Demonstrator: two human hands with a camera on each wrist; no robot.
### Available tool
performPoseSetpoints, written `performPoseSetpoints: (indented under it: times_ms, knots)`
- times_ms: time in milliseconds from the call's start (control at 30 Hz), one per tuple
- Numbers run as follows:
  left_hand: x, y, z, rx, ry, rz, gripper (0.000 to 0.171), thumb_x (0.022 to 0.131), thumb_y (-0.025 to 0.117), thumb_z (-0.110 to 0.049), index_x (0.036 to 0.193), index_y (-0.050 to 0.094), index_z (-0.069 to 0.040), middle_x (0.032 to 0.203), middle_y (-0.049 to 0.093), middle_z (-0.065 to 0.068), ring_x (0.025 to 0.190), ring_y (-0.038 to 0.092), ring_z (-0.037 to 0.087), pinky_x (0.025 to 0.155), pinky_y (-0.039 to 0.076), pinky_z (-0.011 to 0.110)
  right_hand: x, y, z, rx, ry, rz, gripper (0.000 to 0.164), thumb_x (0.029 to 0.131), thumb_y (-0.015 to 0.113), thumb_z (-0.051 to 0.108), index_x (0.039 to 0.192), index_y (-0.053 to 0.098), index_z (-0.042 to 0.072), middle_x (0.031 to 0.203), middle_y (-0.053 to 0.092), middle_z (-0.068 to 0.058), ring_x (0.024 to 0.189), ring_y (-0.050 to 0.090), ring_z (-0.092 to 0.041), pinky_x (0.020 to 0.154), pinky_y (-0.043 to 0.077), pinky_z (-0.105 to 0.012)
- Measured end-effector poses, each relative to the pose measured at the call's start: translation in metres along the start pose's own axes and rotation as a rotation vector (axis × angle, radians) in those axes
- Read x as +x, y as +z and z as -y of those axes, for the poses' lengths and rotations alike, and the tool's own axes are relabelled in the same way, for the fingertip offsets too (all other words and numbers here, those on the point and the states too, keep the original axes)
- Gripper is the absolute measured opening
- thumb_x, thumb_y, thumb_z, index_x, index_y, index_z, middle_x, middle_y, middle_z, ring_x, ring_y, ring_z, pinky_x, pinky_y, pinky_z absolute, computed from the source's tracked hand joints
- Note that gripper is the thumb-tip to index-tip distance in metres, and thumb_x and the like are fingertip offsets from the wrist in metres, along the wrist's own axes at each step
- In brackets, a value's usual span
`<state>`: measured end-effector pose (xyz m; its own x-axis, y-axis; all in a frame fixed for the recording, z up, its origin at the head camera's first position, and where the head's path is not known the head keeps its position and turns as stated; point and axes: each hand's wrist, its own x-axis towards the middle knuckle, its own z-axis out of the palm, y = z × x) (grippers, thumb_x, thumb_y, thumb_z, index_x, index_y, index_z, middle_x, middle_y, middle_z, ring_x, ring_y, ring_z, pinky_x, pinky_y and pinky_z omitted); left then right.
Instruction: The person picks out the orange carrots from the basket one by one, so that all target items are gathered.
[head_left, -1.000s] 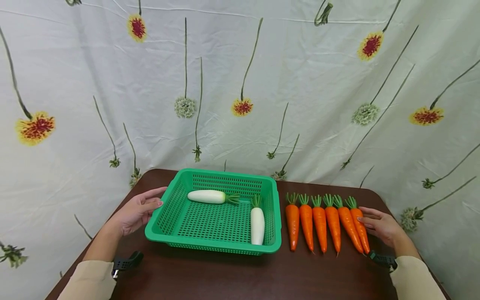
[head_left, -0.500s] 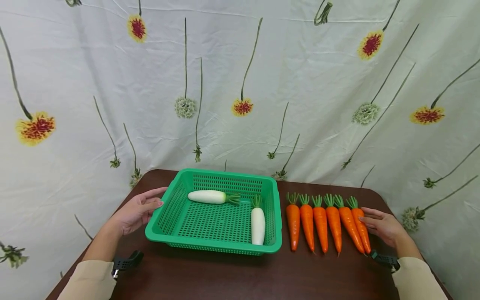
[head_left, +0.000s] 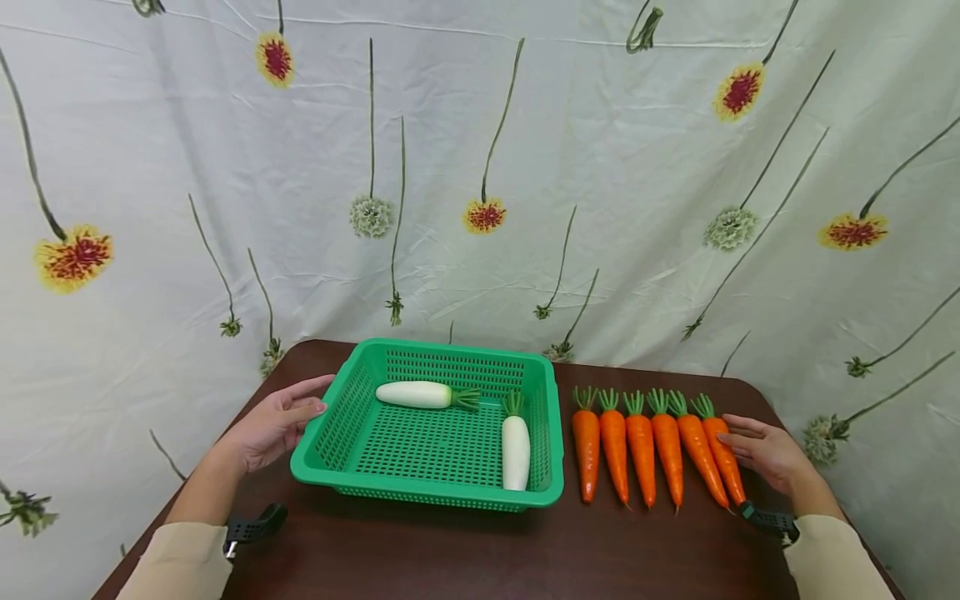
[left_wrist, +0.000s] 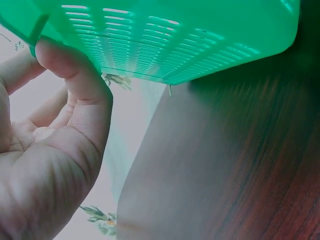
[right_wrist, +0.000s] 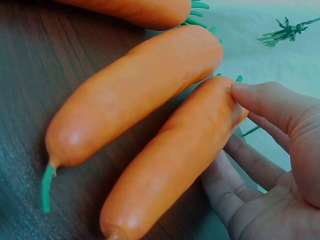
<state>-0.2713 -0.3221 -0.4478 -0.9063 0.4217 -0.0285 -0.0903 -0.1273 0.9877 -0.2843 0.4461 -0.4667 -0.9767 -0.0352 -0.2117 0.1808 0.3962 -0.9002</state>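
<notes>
My left hand [head_left: 273,421] is at the left side of a green plastic basket [head_left: 311,475], fingers relaxed and thumb tip against the rim. In the left wrist view the thumb [left_wrist: 75,70] meets the basket's outer edge. Two white radishes [head_left: 414,394] with green tops lie inside the basket, one crosswise at the back, the other lengthwise at the right. Several orange carrots [head_left: 586,446] are lined up on the table, leaves pointing away. Beside the rightmost carrot [right_wrist: 170,160] is my right hand [head_left: 768,454], its thumb touching the carrot's upper end, the other fingers loosely extended alongside.
The dark brown table [head_left: 480,554] has rounded far corners. Behind it hangs a pale curtain [head_left: 450,275] printed with flowers. A dark strap [head_left: 255,525] is on the left wrist, and another strap [head_left: 768,518] on the right, close to the rightmost carrot's tip.
</notes>
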Motion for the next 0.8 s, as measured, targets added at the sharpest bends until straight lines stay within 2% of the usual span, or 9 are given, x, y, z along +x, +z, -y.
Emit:
performPoseSetpoints:
  times_ms: [200, 400, 567, 700, 800]
  knots:
    - [0.001, -0.001, 0.002, 0.028, -0.007, -0.013, 0.064, 0.109, 0.048, -0.01, 0.162, 0.013, -0.002, 0.117, 0.075, 0.003, 0.104, 0.076, 0.021, 0.088, 0.063, 0.042, 0.001, -0.001, 0.001, -0.024, -0.002, -0.022, 0.076, 0.101, 0.067, 0.026, 0.154, 0.03, -0.012, 0.113, 0.065, 0.014, 0.091, 0.066, 0.007, 0.084, 0.06, -0.02]
    - [0.002, -0.002, 0.002, 0.086, -0.025, -0.036, 0.065, 0.11, 0.048, -0.017, 0.162, 0.013, -0.003, 0.117, 0.075, -0.001, 0.103, 0.076, 0.019, 0.087, 0.064, 0.04, 0.001, -0.001, 0.004, -0.053, 0.001, -0.054, 0.075, 0.1, 0.068, 0.026, 0.153, 0.033, -0.012, 0.119, 0.068, 0.003, 0.09, 0.066, 0.005, 0.084, 0.062, -0.024]
    - [0.002, -0.003, -0.002, 0.146, -0.047, -0.08, 0.066, 0.11, 0.049, -0.025, 0.163, 0.016, -0.003, 0.119, 0.074, -0.005, 0.102, 0.077, 0.019, 0.085, 0.064, 0.042, 0.001, 0.0, 0.006, -0.071, 0.006, -0.07, 0.075, 0.101, 0.068, 0.026, 0.153, 0.032, -0.013, 0.121, 0.069, -0.001, 0.089, 0.066, 0.005, 0.083, 0.062, -0.026]
    - [0.002, -0.003, -0.006, 0.252, -0.048, -0.152, 0.067, 0.109, 0.051, -0.031, 0.162, 0.022, -0.003, 0.108, 0.075, -0.008, 0.09, 0.076, 0.016, 0.08, 0.065, 0.039, 0.002, 0.001, 0.009, -0.087, 0.02, -0.084, 0.076, 0.1, 0.068, 0.029, 0.153, 0.032, -0.012, 0.122, 0.07, -0.004, 0.088, 0.067, 0.004, 0.083, 0.063, -0.026]
    - [0.004, -0.005, -0.011, 0.385, -0.043, -0.217, 0.067, 0.108, 0.054, -0.034, 0.159, 0.028, -0.002, 0.097, 0.073, -0.004, 0.079, 0.071, 0.015, 0.073, 0.065, 0.036, 0.002, 0.002, 0.013, -0.146, 0.008, -0.121, 0.075, 0.101, 0.066, 0.035, 0.152, 0.036, -0.012, 0.127, 0.069, -0.016, 0.089, 0.068, -0.001, 0.082, 0.063, -0.027]
